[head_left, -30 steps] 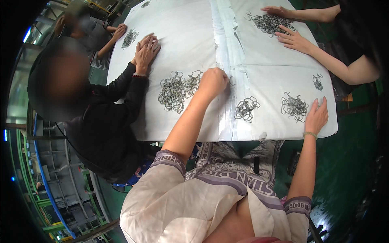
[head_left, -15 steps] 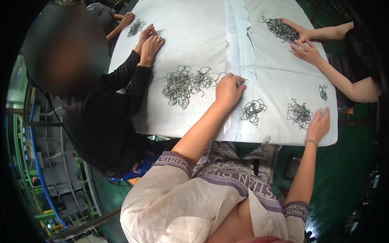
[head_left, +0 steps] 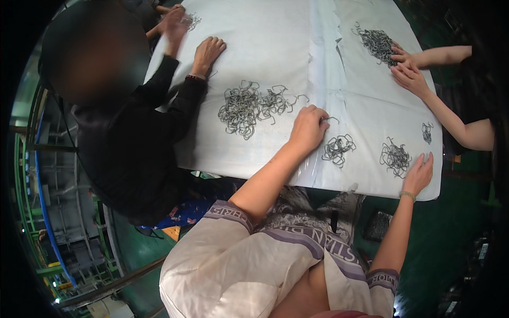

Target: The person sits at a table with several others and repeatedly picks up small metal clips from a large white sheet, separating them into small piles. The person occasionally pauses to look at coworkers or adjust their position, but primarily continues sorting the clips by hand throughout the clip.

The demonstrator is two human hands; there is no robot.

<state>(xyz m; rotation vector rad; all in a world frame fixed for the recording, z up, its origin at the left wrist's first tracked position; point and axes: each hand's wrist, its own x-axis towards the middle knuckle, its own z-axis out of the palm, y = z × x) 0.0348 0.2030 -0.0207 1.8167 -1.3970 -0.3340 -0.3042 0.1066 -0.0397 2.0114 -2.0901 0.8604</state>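
My left hand (head_left: pixel 310 127) is closed at the middle of the table, its thumb and fingertips pinching a bent metal wire hook (head_left: pixel 332 120) that sticks out to the right. Just right of and below it lies a small heap of the same hooks (head_left: pixel 338 150). A larger tangled pile of hooks (head_left: pixel 241 110) spreads to its left. Near the right front corner, my right hand (head_left: pixel 420 174) rests with fingers stretched out, beside another small heap of hooks (head_left: pixel 395 158). Nothing shows in that hand.
White sheeting covers the table (head_left: pixel 265 53). A person in black (head_left: pixel 132 143) sits close on the left, one hand on the table. Across the right side, another person's hands (head_left: pixel 411 74) touch a hook pile (head_left: pixel 377 46). A tiny hook cluster (head_left: pixel 427 132) lies near the right edge.
The view has shifted slightly. The left neighbour's hands have parted, one moving toward the far-left pile. The hands at the right have drawn together by their pile. My hands keep nearly the same places.
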